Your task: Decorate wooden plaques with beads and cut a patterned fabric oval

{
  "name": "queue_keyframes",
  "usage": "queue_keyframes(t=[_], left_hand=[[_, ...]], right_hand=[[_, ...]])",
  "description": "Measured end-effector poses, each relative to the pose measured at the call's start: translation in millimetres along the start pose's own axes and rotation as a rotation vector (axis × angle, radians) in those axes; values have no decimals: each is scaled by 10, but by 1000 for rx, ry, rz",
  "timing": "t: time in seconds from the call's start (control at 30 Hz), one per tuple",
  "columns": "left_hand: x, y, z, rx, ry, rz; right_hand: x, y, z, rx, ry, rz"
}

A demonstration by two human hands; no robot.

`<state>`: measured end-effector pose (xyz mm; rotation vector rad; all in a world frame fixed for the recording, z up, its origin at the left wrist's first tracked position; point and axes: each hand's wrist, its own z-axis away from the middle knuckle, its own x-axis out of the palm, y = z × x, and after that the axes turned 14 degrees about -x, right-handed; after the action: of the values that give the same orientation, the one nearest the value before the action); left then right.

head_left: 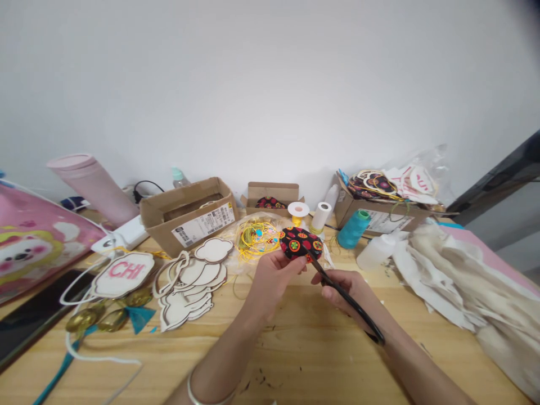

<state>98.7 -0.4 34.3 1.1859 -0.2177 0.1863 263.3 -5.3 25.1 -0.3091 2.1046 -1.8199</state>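
Observation:
My left hand [274, 271] pinches a small rounded piece covered in black fabric with red and yellow flowers [300, 243], held up above the wooden table [295, 349]. My right hand [350, 292] is closed around black-handled scissors [352, 306], whose tips meet the lower right edge of the fabric piece. Both forearms reach in from the bottom of the view, with a thin bracelet on the left wrist.
A pile of blank wooden cut-outs [194, 281] and a "CHI" sign [123, 274] lie left. Behind are cardboard boxes [189, 216], yellow cord [257, 236], a teal thread cone [353, 229], a white bottle [377, 250]. White stuffing [464, 275] is heaped right.

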Motion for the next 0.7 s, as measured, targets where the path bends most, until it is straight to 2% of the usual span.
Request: queue_keyframes(t=[0.13,0.3,0.4,0.53,0.7], left_hand=[[4,8,13,-40,-37,18],[-8,-41,-15,-25,-98,91],[9,-99,-22,-69,-68,117],[66,-135,-2,-39,7,129],[99,-137,12,-45,15,141]], right_hand=[[-24,59,27,4,-5,-76],[-36,96,41,-17,-10,-107],[-9,107,43,-49,3,-136],[47,127,53,-37,27,-200],[90,143,52,0,55,-210]])
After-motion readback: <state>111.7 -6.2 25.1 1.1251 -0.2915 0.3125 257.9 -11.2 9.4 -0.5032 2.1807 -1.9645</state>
